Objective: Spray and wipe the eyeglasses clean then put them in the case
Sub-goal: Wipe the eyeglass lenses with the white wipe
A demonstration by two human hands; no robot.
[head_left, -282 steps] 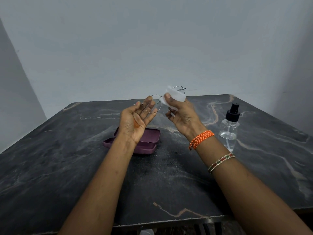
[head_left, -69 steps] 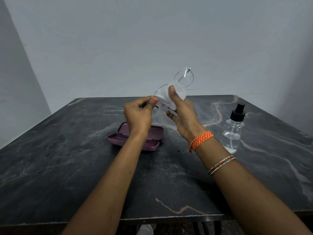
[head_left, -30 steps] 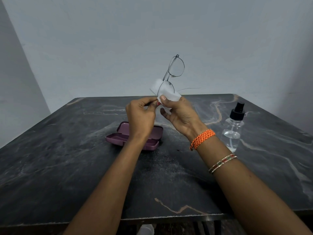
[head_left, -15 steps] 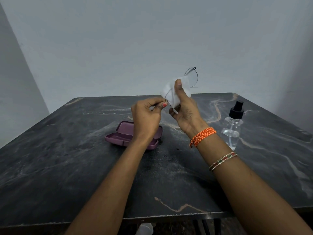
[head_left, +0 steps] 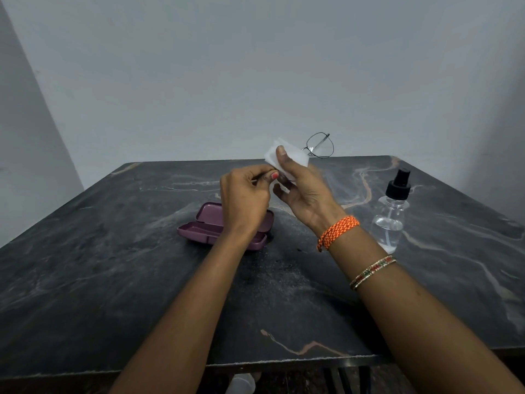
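Observation:
Thin metal-framed eyeglasses (head_left: 320,145) are held up above the middle of the table. My left hand (head_left: 245,199) pinches the frame's near end between thumb and fingers. My right hand (head_left: 301,187) pinches a white wipe (head_left: 295,157) around the nearer lens, thumb on top; that lens is hidden by the wipe. The far lens sticks out to the upper right, uncovered. The purple glasses case (head_left: 211,226) lies open on the table under my left wrist. A clear spray bottle (head_left: 393,214) with a black pump top stands upright to the right of my right wrist.
The dark marble table (head_left: 113,265) reaches to a grey wall behind. Its front edge runs below my forearms. A pale object (head_left: 241,383) shows under the table's front edge.
The glasses keep turning in my hands while the wipe rubs the nearer lens. Since half a second ago both hands shifted slightly right. Case and bottle have not moved.

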